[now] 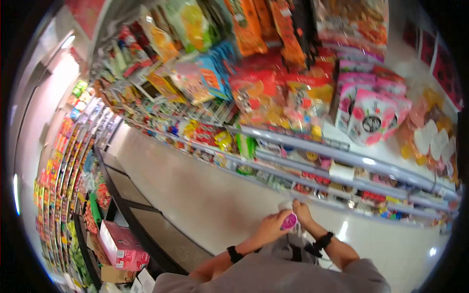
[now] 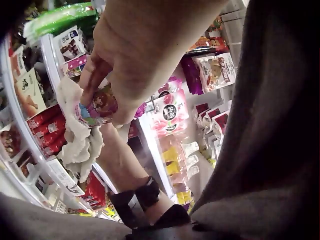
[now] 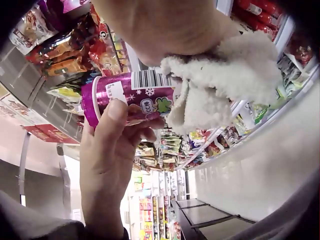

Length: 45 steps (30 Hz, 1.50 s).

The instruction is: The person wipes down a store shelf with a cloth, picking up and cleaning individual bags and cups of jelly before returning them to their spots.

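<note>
My left hand [image 1: 272, 226] grips a shiny purple cup [image 3: 154, 97] lying sideways, thumb along its printed wall. A barcode, a white price sticker and a green clover show on the wall. The cup's round pink-purple end [image 1: 289, 222] faces up in the head view. Close beside it, my right hand [image 1: 302, 213] holds a fluffy white cloth [image 3: 220, 82] against the other end of the cup. In the left wrist view, the cloth hangs in folds beside the cup, and the right hand's fingers are mostly hidden behind it.
A long shelf [image 1: 303, 140] with bagged sweets runs across the front and right, including pink-white pouches [image 1: 373, 117]. Lower tiers hold more packets. At left stand a dark low rack [image 1: 146, 217] and a pink carton [image 1: 122, 244]. A pale floor [image 1: 195, 190] lies between.
</note>
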Motion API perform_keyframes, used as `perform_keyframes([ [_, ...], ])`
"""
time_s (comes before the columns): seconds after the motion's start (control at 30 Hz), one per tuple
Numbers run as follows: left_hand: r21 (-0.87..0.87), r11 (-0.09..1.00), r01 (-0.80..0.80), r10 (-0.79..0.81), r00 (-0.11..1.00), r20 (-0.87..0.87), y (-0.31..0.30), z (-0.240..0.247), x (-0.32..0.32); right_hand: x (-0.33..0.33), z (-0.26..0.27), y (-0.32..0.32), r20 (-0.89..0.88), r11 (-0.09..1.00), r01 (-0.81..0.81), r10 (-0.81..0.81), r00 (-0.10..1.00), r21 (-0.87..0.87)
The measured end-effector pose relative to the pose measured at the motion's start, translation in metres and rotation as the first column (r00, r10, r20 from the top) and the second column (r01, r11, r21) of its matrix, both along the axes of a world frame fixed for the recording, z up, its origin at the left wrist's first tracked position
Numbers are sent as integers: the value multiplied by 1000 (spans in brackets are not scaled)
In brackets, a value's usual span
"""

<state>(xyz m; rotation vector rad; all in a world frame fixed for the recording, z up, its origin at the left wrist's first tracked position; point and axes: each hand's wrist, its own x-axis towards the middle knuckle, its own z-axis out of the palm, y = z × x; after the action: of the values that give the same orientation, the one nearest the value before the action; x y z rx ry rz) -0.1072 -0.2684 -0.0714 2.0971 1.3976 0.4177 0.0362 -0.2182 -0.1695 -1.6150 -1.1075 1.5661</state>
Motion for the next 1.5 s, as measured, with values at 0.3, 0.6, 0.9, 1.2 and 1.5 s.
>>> perform_keyframes([
  [0.3,141,989,36,-66,974,218,16,-39,-33,-15,42,-3,-772,918,-91,-268,576,-387],
  [0.6,7,970,243,-241,956,166,67,-53,-112,-106,-8,6,-317,961,187,-245,916,-202],
  [0.9,119,845,522,-535,829,165,96,-40,-105,-101,19,-5,355,917,385,-396,847,103],
  [1.2,-139,851,507,-386,782,490,94,-32,-65,-62,44,-9,-566,820,559,-521,639,-124],
  [1.5,158,653,741,-757,640,129,91,-33,-28,-6,18,-28,228,969,248,-239,944,-9],
])
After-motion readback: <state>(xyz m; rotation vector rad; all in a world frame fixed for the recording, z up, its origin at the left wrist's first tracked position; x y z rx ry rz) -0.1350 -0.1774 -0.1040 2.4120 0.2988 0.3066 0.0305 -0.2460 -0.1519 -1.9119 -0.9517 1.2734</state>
